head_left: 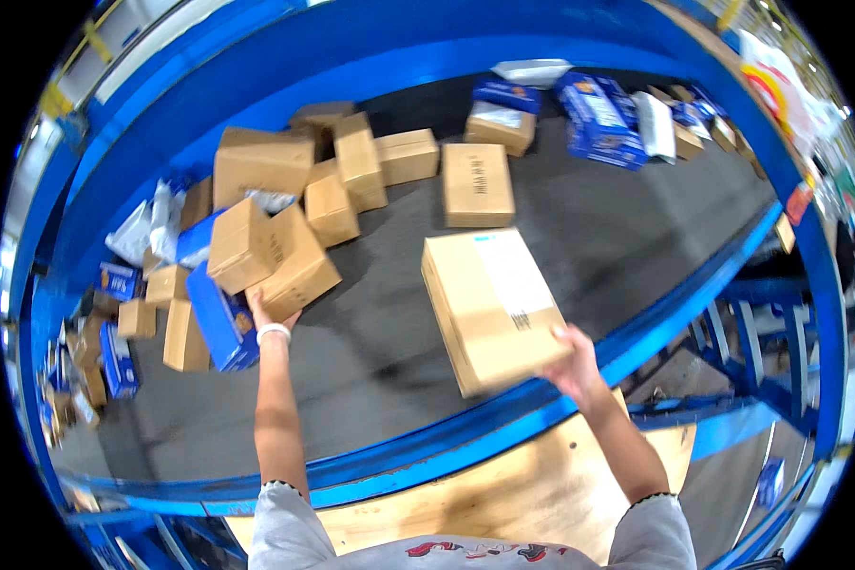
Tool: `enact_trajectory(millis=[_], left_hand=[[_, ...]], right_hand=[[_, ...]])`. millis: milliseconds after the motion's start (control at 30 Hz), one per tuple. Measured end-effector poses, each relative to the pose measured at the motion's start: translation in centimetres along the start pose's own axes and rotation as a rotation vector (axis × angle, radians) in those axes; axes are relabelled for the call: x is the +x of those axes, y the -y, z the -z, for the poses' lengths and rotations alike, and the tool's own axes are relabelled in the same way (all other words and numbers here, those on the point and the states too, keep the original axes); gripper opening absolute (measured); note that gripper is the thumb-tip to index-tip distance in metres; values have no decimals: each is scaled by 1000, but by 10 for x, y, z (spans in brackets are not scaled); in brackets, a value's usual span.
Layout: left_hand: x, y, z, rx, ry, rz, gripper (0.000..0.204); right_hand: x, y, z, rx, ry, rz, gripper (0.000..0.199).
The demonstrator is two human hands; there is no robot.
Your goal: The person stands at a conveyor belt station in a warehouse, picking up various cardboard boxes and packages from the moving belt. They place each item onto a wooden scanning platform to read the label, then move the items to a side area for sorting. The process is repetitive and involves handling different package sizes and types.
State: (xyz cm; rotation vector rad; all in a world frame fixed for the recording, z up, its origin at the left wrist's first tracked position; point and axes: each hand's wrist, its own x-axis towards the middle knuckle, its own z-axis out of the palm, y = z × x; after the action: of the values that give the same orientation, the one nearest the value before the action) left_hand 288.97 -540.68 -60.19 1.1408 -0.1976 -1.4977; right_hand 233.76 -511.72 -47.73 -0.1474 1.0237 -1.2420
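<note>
My right hand (574, 365) grips the near right corner of a cardboard box (484, 304) with a white label on top. That box is tilted over the near side of the dark conveyor belt (380, 332). My left hand (274, 319), with a white band at the wrist, is closed around the near lower edge of another cardboard box (299, 261); some of its fingers are hidden beneath. A smaller cardboard box (241, 245) leans against that one's left side. Just left of my left hand lies a blue printed carton (220, 318).
Several cardboard boxes (264, 166) and white plastic bags (161, 218) are heaped on the left. One box (478, 185) sits mid-belt; blue cartons (598, 119) lie at the far right. A blue rail (399, 451) borders the belt, with a wooden board (503, 494) on my side.
</note>
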Motion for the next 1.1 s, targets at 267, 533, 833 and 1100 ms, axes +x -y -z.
enact_trajectory(millis=[267,533,833,1100], left_hand=[[-101,65,-63,849,-198,-688,83],[-323,145,-284,1481,839,-1035,93],[-586,312,-382,717,2099,-1578,85],[-524,483,-250,601,2411,-1571,65]], right_hand=[[-371,-96,193,212,-446,440,82],[-529,-271,208,839,-1046,671,55],[-524,-333,181,464,-1592,320,76],[-505,-313,251,247,-1881,708,84]])
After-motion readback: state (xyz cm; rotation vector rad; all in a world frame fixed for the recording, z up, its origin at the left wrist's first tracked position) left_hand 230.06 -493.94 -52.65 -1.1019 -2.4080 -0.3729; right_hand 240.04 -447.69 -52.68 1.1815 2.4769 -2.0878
